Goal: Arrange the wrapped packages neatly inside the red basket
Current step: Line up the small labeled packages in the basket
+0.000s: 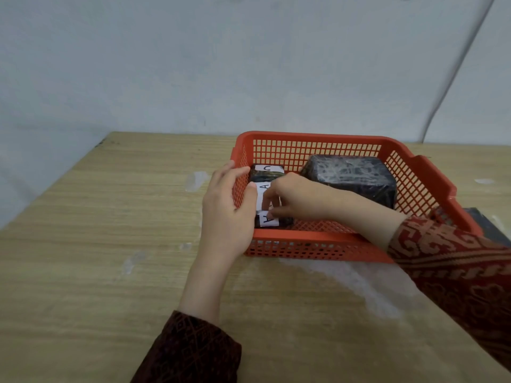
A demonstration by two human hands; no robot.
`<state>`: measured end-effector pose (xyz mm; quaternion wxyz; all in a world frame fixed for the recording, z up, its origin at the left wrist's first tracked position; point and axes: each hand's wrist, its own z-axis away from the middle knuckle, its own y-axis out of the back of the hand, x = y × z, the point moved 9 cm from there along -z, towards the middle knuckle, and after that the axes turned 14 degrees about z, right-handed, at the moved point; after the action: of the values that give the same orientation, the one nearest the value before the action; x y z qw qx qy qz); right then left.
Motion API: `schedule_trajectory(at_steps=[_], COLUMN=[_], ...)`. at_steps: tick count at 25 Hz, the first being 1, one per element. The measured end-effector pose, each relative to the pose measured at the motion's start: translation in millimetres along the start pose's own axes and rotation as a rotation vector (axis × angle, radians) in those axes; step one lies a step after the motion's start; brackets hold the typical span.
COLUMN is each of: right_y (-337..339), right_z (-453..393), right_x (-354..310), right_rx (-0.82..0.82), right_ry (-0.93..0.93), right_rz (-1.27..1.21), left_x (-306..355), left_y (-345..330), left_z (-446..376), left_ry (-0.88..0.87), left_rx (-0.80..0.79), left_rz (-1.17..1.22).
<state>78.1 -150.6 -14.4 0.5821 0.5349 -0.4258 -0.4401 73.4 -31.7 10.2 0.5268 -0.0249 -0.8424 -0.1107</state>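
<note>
The left hand [225,214] braces the red mesh plastic basket [318,140] at nine o'clock, fingers curled over its wall, while the right hand [293,197] pinches small black labelled wrapped packages [267,172], apparently to align them.

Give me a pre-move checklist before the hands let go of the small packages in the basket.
1. Small packages lined up along the basket's left wall: ok, three labelled ones in a row.
2. Labels facing up: ok for the far two; the near one is partly hidden by fingers.
3. Right hand grip: fingers rest on the near packages; whether they pinch one, cannot tell.
4. Left hand steadying the basket: ok, it wraps the left wall.
5. Big package seated flat: not ok, it sits skewed to the walls.
6. Dark item outside the basket on the right: cannot tell what it is.
</note>
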Motion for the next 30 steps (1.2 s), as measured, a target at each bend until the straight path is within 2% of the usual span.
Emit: schedule_trajectory(at_steps=[5, 10, 15, 17, 24, 30], right_y=[6.4, 11.8, -15.0, -28.0, -25.8, -17.4], right_z=[3.8, 10.2, 47.8, 55.6, 65.2, 69.8], right_x=[3.1, 5.2, 21.6, 23.9, 25.5, 43.2], right_rx=[0.045, 0.000, -0.420, -0.482, -0.483, -0.419], right_ry=[-0.035, -0.047, -0.007, -0.019, -0.008, -0.126], right_rz=[-0.019, -0.025, -0.104, -0.179, -0.426, -0.576], left_x=[0.0, -0.6, -1.7, -1.7, 0.1, 1.1], left_y=[-1.7, -2.0, -1.6, -1.6, -2.4, -1.4], left_z=[0.3, 0.6, 0.0, 0.0, 0.5, 0.6], left_ry=[0.000, 0.006, 0.005, 0.004, 0.013, -0.005], left_rx=[-0.007, -0.007, -0.005, -0.006, -0.010, -0.003], left_rz=[0.019, 0.021, 0.023, 0.023, 0.009, -0.001])
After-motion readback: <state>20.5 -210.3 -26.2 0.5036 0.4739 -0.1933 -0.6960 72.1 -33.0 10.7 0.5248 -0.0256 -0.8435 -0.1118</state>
